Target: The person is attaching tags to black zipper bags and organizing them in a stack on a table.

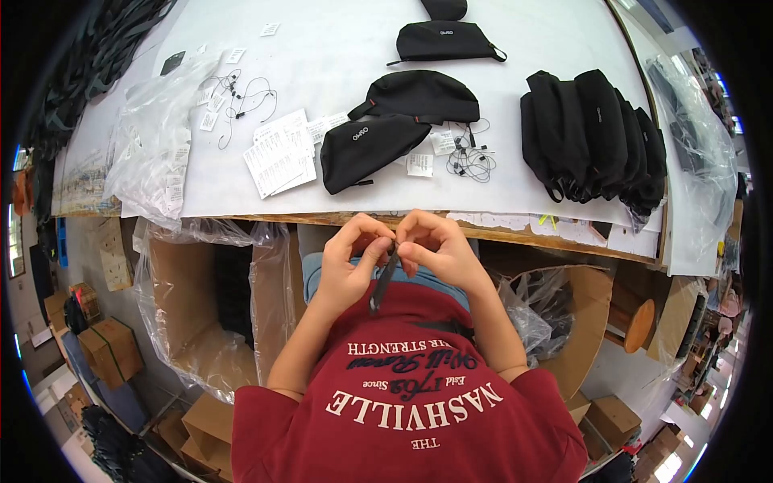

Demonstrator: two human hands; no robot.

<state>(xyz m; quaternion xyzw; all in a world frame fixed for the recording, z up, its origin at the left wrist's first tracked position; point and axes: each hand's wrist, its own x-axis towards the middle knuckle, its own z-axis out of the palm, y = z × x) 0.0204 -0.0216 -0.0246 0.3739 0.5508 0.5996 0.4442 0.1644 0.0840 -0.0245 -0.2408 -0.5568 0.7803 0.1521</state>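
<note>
White table (pixel 338 48), both hands pinching dark strap (pixel 383 282)

A narrow dark strap (pixel 383 282), flat and slender, is hanging almost upright with a slight tilt, its lower end trailing down over the red shirt. Its upper end is being pinched between the fingertips of the left hand (pixel 352 259) and the right hand (pixel 435 249), just below the near edge of the surface (pixel 338 72).

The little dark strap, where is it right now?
In the head view, the dark strap is pinched between the left hand and right hand, just below the table edge.
</note>
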